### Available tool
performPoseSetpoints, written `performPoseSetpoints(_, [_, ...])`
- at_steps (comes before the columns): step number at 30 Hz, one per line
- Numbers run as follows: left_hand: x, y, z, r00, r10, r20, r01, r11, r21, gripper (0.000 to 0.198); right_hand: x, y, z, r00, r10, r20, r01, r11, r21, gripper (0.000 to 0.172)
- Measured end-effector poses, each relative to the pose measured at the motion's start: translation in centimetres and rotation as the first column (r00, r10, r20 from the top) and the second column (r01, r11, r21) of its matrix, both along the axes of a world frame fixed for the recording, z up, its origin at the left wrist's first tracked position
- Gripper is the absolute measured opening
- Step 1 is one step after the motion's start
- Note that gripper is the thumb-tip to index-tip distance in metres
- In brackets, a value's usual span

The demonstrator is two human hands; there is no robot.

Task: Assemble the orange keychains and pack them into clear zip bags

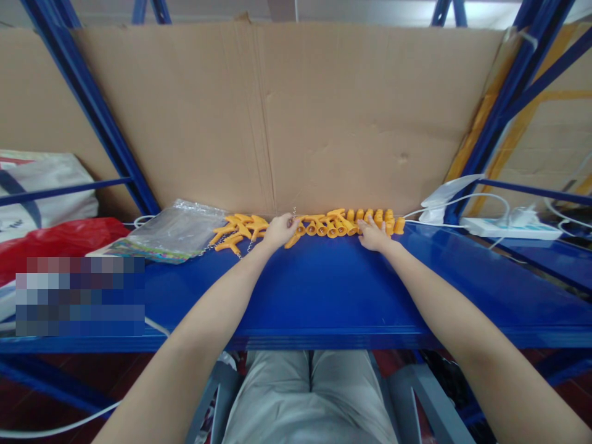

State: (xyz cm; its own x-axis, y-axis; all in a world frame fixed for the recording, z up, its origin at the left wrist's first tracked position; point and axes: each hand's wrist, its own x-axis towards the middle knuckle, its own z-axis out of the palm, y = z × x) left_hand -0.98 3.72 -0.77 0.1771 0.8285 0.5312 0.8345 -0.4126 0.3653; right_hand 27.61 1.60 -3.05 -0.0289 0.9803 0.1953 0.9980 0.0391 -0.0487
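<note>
"While the left hand [280, 230] was clenched round one orange T-handle [293, 239], its wire coil poking up, what did the head view show of the right?"

"The right hand [372, 235] lay released, fingers spread on the row of caps [383, 219] at the back of the shelf [324, 290], gripping nothing."

"And the risk?"

"I judged the row could be knocked. Its pieces touched one another against the cardboard [324, 123], so a nudge from either wrist might have toppled several. The coils of the loose handles [238, 231] beside the bag [176, 231] could also have tangled."
</note>
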Motion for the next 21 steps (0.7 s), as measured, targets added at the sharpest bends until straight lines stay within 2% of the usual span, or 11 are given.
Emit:
performPoseSetpoints(3, [0.2,0.0,-0.4,0.992,-0.082,-0.101,0.072,0.993,-0.098,0.045,-0.1,-0.2,0.1,1.0,-0.022,0.001,0.022,1.0,-0.015,0.065])
performPoseSetpoints(8, [1.0,-1.1,-0.3,0.95,-0.199,-0.242,0.171,0.976,-0.135,0.048,-0.5,-0.6,0.5,0.999,-0.034,-0.005,0.033,0.999,-0.023,0.065])
performPoseSetpoints(13, [1.5,-1.8,-0.3,0.907,-0.205,-0.368,0.144,0.972,-0.187,0.048,-0.5,-0.5,0.4,0.999,-0.037,-0.018,0.037,0.999,-0.022,0.066])
performPoseSetpoints(21, [1.7,-1.5,-0.8,0.901,-0.204,-0.383,0.129,0.969,-0.211,0.04,-0.3,0.1,-0.2,0.999,-0.029,-0.046,0.031,0.998,0.051,0.067])
